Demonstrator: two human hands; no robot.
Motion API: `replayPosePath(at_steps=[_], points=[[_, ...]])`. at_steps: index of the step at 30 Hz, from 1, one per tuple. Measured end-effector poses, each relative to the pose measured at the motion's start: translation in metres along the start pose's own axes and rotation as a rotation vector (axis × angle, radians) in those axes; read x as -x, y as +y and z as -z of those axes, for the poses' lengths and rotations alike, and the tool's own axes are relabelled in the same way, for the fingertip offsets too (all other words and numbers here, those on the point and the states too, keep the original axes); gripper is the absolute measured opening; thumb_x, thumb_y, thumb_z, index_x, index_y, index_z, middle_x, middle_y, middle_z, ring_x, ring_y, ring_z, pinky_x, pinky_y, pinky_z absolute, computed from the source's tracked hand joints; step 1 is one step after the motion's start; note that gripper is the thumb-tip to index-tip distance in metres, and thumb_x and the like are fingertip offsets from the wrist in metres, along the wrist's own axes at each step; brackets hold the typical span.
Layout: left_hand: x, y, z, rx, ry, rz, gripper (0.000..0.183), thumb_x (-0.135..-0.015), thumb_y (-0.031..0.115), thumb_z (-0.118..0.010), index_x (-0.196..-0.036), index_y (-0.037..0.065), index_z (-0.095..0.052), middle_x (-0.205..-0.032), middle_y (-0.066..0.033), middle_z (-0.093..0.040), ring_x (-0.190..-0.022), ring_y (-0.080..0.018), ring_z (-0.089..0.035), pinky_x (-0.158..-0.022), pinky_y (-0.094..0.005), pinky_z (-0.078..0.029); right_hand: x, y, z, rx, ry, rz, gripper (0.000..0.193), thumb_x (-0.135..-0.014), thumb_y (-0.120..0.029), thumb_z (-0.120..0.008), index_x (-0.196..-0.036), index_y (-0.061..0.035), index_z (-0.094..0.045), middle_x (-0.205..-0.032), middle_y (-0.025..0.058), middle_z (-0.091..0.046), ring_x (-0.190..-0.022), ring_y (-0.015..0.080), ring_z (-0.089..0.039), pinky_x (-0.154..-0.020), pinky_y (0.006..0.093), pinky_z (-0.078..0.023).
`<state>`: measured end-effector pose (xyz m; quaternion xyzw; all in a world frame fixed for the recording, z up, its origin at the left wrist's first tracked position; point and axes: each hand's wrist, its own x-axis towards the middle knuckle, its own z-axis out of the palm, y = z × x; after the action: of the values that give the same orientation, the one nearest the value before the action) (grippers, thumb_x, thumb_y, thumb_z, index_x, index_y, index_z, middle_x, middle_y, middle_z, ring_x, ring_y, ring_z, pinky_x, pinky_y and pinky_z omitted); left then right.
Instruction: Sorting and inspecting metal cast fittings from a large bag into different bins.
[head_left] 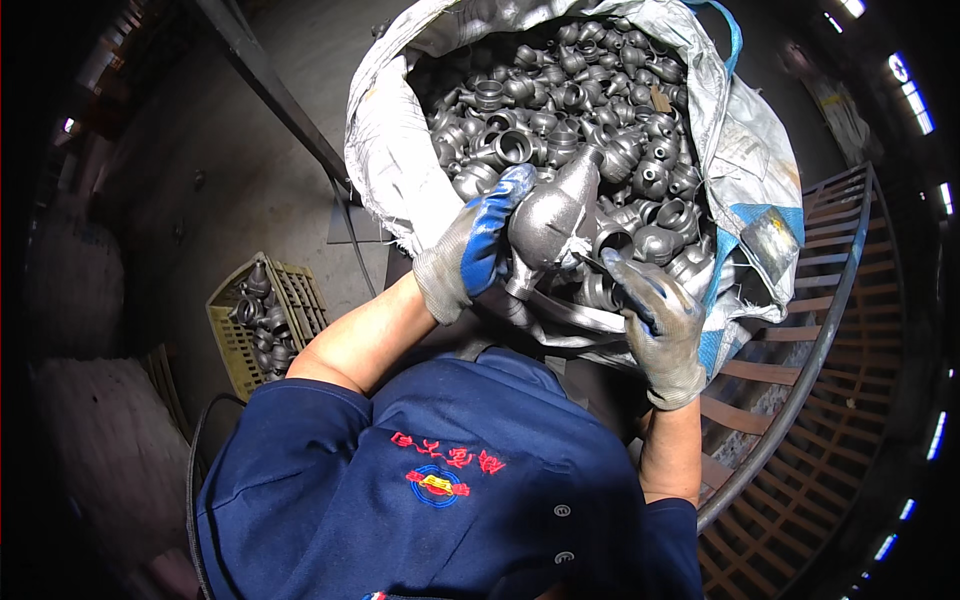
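A bulb-shaped grey metal casting point(553, 218) with a tapering neck is held up over the near side of a big woven sack point(392, 150). My left hand point(476, 238), in a grey glove with blue on it, is closed round the casting's left side. Close to its lower right side is my right hand point(660, 318), gloved in worn grey with some blue. Its fingers are bent toward the casting; anything small between them cannot be made out. A bright whitish patch shows on the casting near those fingertips. Similar grey castings point(560, 90) fill the sack, jumbled together.
A yellow plastic crate point(232, 335) with more castings stands on the floor at left. A slatted metal-framed rack point(800, 380) curves along the right. A dark metal post point(275, 90) slants behind the sack's left. Blue straps point(735, 40) hang from the sack.
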<state>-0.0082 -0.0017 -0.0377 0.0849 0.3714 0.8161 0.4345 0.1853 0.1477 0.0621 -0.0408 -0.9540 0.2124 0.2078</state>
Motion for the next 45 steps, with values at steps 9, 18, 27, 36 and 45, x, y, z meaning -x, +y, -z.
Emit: replayPosePath(at_steps=[9,18,27,36,45], points=[[0.010,0.019,-0.031,0.055,-0.037,0.029,0.039,-0.096,0.027,-0.041,-0.128,0.004,-0.040,-0.121,-0.0075,-0.051,-0.108,-0.0159,-0.051,-0.092,-0.0306,-0.043,0.000,0.008,-0.006,-0.043,0.050,-0.001,0.040,-0.068,-0.004,-0.060,-0.107,-0.0067,-0.064,-0.095,0.0148,-0.063,-0.086,0.0304,-0.061,-0.076,0.0360,-0.048],[0.012,0.018,-0.034,0.072,-0.028,0.010,0.036,-0.094,0.033,-0.046,-0.120,0.007,-0.048,-0.111,-0.0070,-0.058,-0.099,-0.0178,-0.060,-0.085,-0.0347,-0.052,-0.001,0.010,-0.011,-0.042,0.118,0.036,0.048,-0.061,-0.001,-0.063,-0.107,-0.0145,-0.064,-0.088,0.0107,-0.061,-0.079,0.0279,-0.059,-0.069,0.0372,-0.050],[0.014,0.022,-0.038,0.200,-0.032,0.072,0.037,-0.094,0.031,-0.047,-0.121,0.006,-0.049,-0.111,-0.0080,-0.059,-0.099,-0.0176,-0.060,-0.087,-0.0340,-0.051,-0.003,-0.001,-0.002,-0.037,0.051,0.008,0.047,-0.062,0.001,-0.061,-0.107,-0.0110,-0.064,-0.092,0.0124,-0.062,-0.081,0.0290,-0.061,-0.072,0.0366,-0.049],[0.016,0.032,-0.051,0.462,-0.074,0.232,0.036,-0.094,0.031,-0.046,-0.118,0.004,-0.049,-0.109,-0.0097,-0.059,-0.098,-0.0184,-0.060,-0.087,-0.0354,-0.051,-0.002,0.013,-0.001,-0.107,0.090,0.016,0.051,-0.061,-0.001,-0.063,-0.110,-0.0136,-0.063,-0.089,0.0129,-0.060,-0.080,0.0304,-0.059,-0.071,0.0385,-0.048],[0.014,0.027,-0.042,0.608,-0.165,0.270,0.037,-0.094,0.027,-0.048,-0.122,0.004,-0.047,-0.116,-0.0120,-0.057,-0.103,-0.0213,-0.058,-0.092,-0.0390,-0.048,0.000,0.004,-0.004,-0.037,0.015,0.039,0.052,-0.059,-0.001,-0.065,-0.109,-0.0141,-0.063,-0.090,0.0118,-0.061,-0.081,0.0292,-0.060,-0.071,0.0375,-0.049]])
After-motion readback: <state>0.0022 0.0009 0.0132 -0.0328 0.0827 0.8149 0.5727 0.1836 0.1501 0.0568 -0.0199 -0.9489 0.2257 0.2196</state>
